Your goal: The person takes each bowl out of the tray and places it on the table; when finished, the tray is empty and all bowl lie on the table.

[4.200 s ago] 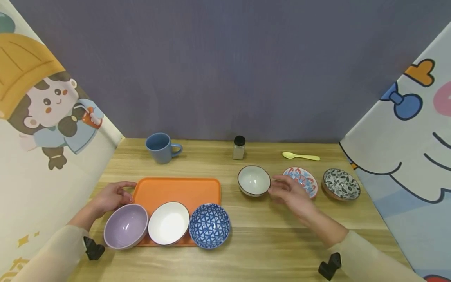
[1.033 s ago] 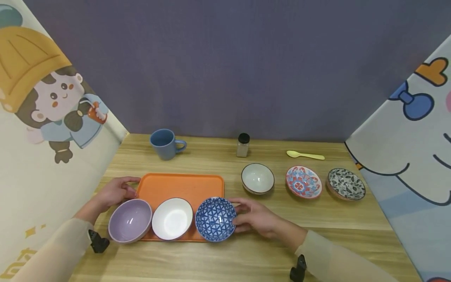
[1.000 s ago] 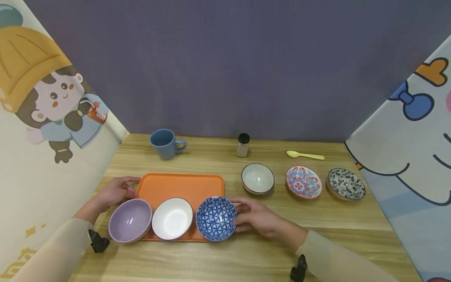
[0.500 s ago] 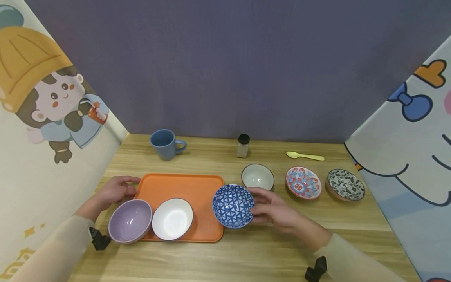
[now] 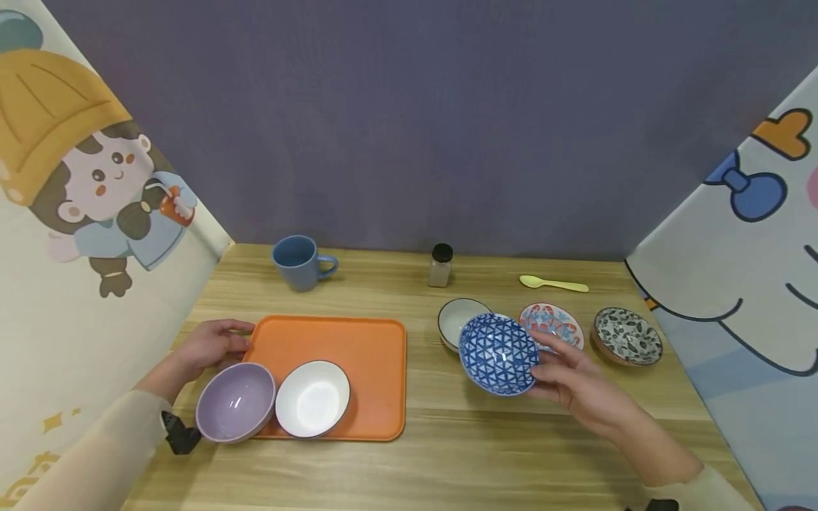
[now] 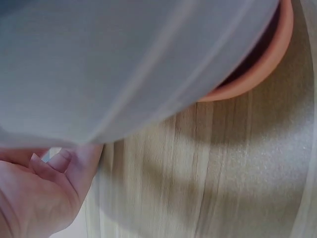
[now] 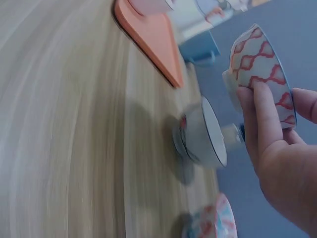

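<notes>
The right hand (image 5: 581, 387) pinches the blue bowl (image 5: 498, 355) by its right side, thumb at the rim and fingers against the outer wall, holding it raised above the tabletop (image 5: 460, 454). The bowl is round, without a long axis. In the head view it overlaps the grey bowl (image 5: 455, 319) and the edge of the red-patterned dish (image 5: 556, 323); the leafy dish (image 5: 628, 336) lies farther right. The left hand (image 5: 207, 351), well apart, is at the left edge of the tray (image 5: 377, 369), just behind the purple bowl (image 5: 236, 403); whether it grips the edge, I cannot tell. Open tabletop shows between tray and blue bowl, and in front. The tray's right half shows bare beside the white bowl (image 5: 313, 399).
</notes>
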`<state>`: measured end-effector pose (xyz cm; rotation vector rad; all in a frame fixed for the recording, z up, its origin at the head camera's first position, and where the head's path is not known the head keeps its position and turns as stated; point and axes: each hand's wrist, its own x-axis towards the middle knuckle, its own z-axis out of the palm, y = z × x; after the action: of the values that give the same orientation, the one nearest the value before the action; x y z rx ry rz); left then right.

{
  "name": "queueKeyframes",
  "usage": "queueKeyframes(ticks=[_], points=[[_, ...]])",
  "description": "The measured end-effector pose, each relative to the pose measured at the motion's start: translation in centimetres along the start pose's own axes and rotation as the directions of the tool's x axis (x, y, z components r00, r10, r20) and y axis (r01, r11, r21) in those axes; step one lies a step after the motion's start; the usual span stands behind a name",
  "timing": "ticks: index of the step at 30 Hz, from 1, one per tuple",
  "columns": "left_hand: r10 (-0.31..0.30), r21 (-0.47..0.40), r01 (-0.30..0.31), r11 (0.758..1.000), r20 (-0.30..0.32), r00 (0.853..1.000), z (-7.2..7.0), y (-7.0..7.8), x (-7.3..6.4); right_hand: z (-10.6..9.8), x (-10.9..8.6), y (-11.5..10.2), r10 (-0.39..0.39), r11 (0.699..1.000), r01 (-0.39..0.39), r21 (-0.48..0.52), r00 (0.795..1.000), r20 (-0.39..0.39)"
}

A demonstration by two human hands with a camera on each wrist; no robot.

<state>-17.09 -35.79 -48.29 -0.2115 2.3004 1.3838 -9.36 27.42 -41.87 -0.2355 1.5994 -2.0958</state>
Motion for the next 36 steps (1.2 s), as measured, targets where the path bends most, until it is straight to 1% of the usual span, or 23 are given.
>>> queueKeyframes(ticks=[5, 6, 11, 14, 16, 18, 20, 24, 25, 28, 30, 32, 35, 36], points=[[-0.016, -0.016, 0.017, 1.000, 0.012, 1.000, -0.2, -0.1, 0.0, -2.4, -2.9, -0.6, -0.029, 1.000, 0.029, -0.003, 0.998, -0.063], [-0.019, -0.017, 0.019, 1.000, 0.012, 1.000, -0.2, -0.2, 0.1, -2.9, -3.4, -0.7, -0.031, 1.000, 0.031, 0.000, 0.997, -0.066], [-0.011, -0.018, 0.011, 1.000, 0.013, 1.000, -0.2, -0.6, 0.2, -5.7, -6.4, -0.3, -0.013, 1.000, 0.013, -0.001, 0.992, -0.124], [-0.004, -0.018, 0.004, 1.000, 0.016, 1.000, -0.2, -0.7, 0.2, -7.2, -8.2, 0.0, 0.009, 1.000, -0.008, 0.006, 0.982, -0.187], [-0.002, -0.022, 0.002, 1.000, 0.017, 1.000, -0.2, -0.6, 0.2, -8.2, -9.4, 0.2, 0.033, 0.999, -0.030, 0.019, 0.969, -0.243], [0.003, -0.021, -0.003, 1.000, 0.019, 1.000, -0.1, -0.5, 0.2, -9.1, -10.4, 0.3, 0.073, 0.997, -0.076, 0.001, 0.949, -0.307], [0.005, -0.018, -0.005, 1.000, 0.017, 1.000, -0.1, -0.4, 0.3, -9.9, -11.5, 0.4, 0.106, 0.992, -0.125, -0.027, 0.924, -0.367], [0.009, 0.002, -0.009, 1.000, 0.010, 1.000, -0.1, -0.5, 0.4, -11.4, -13.3, 0.7, 0.177, 0.970, -0.233, -0.069, 0.872, -0.456], [0.006, 0.005, -0.006, 1.000, 0.006, 1.000, 0.0, -0.5, 0.4, -11.8, -13.7, 0.8, 0.197, 0.962, -0.263, -0.075, 0.858, -0.474], [0.007, 0.020, -0.008, 1.000, 0.007, 1.000, 0.1, -0.6, 0.4, -12.9, -14.7, 1.2, 0.257, 0.929, -0.358, -0.092, 0.805, -0.535], [0.011, 0.022, -0.011, 1.000, 0.009, 1.000, 0.1, -0.7, 0.4, -13.5, -15.2, 1.5, 0.306, 0.908, -0.414, -0.067, 0.763, -0.569], [0.019, 0.027, -0.020, 0.999, 0.013, 1.000, 0.0, -0.9, 0.4, -14.1, -15.7, 2.0, 0.342, 0.897, -0.441, -0.025, 0.729, -0.593], [0.026, 0.026, -0.027, 0.999, 0.006, 1.000, -0.1, -1.1, 0.5, -15.0, -16.4, 2.7, 0.378, 0.898, -0.435, 0.065, 0.687, -0.620], [0.029, 0.028, -0.029, 0.999, 0.007, 1.000, -0.1, -1.1, 0.6, -15.2, -16.6, 3.0, 0.382, 0.900, -0.427, 0.085, 0.678, -0.628]])
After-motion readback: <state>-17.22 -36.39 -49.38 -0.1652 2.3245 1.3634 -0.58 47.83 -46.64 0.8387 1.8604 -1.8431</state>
